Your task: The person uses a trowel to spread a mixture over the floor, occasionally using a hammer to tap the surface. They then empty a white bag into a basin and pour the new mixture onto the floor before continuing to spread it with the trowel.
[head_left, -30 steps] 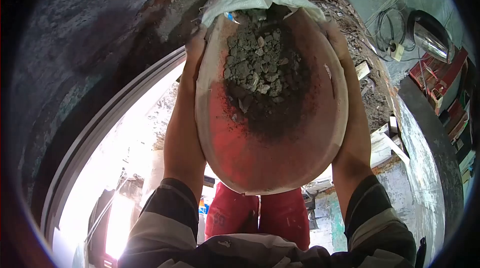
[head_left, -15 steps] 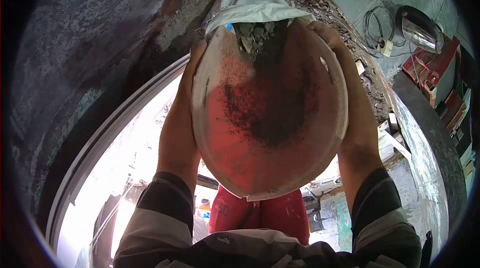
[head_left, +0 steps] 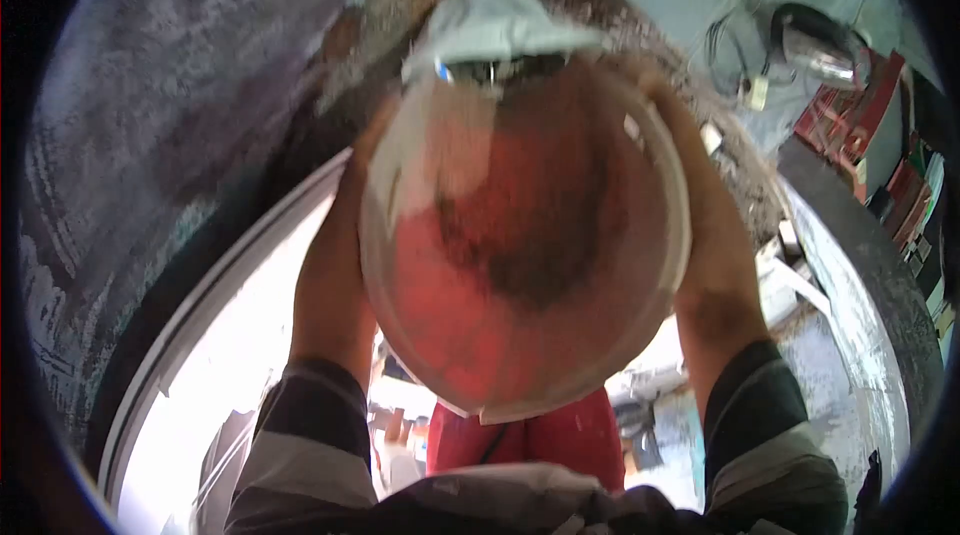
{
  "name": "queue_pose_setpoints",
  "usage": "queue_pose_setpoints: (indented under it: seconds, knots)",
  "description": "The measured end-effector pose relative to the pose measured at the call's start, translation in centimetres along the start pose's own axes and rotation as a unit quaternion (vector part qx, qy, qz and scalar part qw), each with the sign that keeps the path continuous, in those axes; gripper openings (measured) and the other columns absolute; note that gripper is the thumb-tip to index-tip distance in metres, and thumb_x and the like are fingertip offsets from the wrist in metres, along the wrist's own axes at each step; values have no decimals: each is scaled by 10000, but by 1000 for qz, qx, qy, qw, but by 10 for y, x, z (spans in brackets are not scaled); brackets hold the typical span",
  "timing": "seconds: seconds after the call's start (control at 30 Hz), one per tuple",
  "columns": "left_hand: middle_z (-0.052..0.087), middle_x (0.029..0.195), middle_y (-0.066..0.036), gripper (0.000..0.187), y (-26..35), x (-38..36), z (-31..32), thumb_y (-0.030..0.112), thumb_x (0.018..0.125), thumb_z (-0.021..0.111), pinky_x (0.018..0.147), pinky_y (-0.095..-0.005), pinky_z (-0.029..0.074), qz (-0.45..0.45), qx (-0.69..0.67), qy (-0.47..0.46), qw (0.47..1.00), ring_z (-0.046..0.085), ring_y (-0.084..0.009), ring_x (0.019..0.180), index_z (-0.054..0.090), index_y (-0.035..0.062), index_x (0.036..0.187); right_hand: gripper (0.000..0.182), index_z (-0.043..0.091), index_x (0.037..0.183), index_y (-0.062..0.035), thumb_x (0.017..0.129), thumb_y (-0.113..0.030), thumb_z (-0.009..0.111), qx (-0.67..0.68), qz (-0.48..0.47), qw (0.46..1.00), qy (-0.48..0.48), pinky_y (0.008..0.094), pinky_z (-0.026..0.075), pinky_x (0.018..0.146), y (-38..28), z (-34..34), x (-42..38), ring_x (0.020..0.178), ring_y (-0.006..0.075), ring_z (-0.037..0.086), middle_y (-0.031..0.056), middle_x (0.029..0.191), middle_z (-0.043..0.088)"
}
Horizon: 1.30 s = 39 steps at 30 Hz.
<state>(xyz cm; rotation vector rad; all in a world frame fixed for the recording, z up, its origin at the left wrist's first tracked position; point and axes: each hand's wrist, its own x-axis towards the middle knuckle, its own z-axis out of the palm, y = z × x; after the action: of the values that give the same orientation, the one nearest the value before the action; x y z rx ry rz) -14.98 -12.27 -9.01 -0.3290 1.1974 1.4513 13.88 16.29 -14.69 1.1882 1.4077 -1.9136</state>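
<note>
Both my hands hold a round, translucent basin, tilted with its far end down at a white sack. Dark dust stains its inner surface, and red shows through the bottom. My left hand grips the basin's left side, its fingers mostly hidden and smeared by motion. On the far right side my right hand wraps the rim. The sack's mouth lies against the far edge of the basin, where a little grey rubble shows, blurred.
Loose rubble lies along the wall to the right. A welding-mask-like visor, a cable with a white socket and red metal pieces are at the far right. A pale frame edge curves on the left.
Rubble that was near the basin's far end has mostly slid out of it toward the sack. The basin has shifted slightly left and nearer to me.
</note>
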Motion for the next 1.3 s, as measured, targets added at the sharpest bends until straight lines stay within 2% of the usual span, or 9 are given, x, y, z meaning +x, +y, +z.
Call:
queue_pose_setpoints:
  seconds: [0.3, 0.4, 0.5, 0.6, 0.87, 1.07, 1.23, 1.27, 1.3]
  knots:
    - [399, 1424, -149, 630, -35, -69, -18, 501, 1008, 224, 1086, -463, 335, -71, -3, 54, 996, 435, -295, 1275, 322, 44, 1429, 234, 648, 1056, -23, 878, -141, 551, 98, 60, 993, 30, 328, 474, 842, 46, 42, -42, 922, 183, 590, 86, 1047, 635]
    - [396, 1426, -149, 630, -39, -109, -22, 501, 1008, 221, 1088, -465, 333, -78, -11, 79, 994, 433, -295, 1278, 320, 44, 1430, 260, 658, 1040, -40, 882, -225, 566, -29, -74, 996, 41, 323, 468, 822, 86, 38, -74, 888, 190, 594, 66, 997, 650]
    - [393, 1429, -148, 630, -44, -135, -17, 501, 1009, 217, 1089, -467, 331, -80, -15, 106, 991, 431, -295, 1281, 318, 44, 1431, 300, 660, 1007, -36, 866, -293, 599, 47, -116, 991, 51, 314, 473, 760, 84, 59, -139, 824, 172, 598, 56, 897, 662]
    - [390, 1432, -148, 630, -43, -163, -5, 501, 1010, 213, 1091, -469, 329, -81, -6, 123, 989, 429, -295, 1284, 316, 44, 1432, 299, 639, 1131, -53, 867, -192, 628, 446, 149, 882, 39, 320, 473, 845, 94, 69, -192, 956, 162, 598, 67, 1041, 662]
    - [382, 1439, -147, 631, -12, -251, 54, 500, 1012, 203, 1096, -475, 324, -45, 69, 153, 985, 423, -296, 1292, 310, 43, 1434, 320, 637, 1123, 22, 880, -176, 575, 436, -131, 889, 43, 313, 474, 856, 195, 96, -227, 946, 185, 617, 116, 1060, 662]
    - [247, 1520, -133, 712, 16, -307, 112, 589, 979, 180, 1160, -476, 210, -56, 81, 141, 985, 296, -304, 1379, 209, 83, 1479, 346, 637, 989, 35, 701, -154, 615, 628, 11, 772, 101, 375, 532, 742, 157, 128, -216, 745, 240, 644, 139, 848, 660]
    - [464, 1376, -113, 582, 63, -279, 78, 378, 965, 482, 882, -358, 490, -119, 444, 145, 876, 558, -241, 1133, 324, 81, 1440, 347, 650, 970, 18, 679, -170, 641, 636, 22, 749, 183, 403, 535, 678, 139, 162, -162, 676, 272, 637, 146, 805, 648]
    - [582, 1161, -69, 510, 54, -276, 102, 242, 927, 555, 580, -246, 450, -55, 373, 213, 901, 597, -132, 812, 412, 58, 1380, 363, 646, 987, 19, 687, -185, 646, 616, 24, 762, 198, 404, 534, 684, 144, 167, -147, 695, 277, 639, 150, 815, 647]
    - [593, 1153, -76, 487, 62, -272, 105, 249, 928, 553, 652, -264, 482, -95, 396, 168, 898, 606, -136, 859, 434, 37, 1350, 401, 637, 1040, 0, 705, -219, 655, 629, 23, 754, 188, 410, 523, 722, 123, 155, -161, 771, 285, 635, 154, 880, 644]
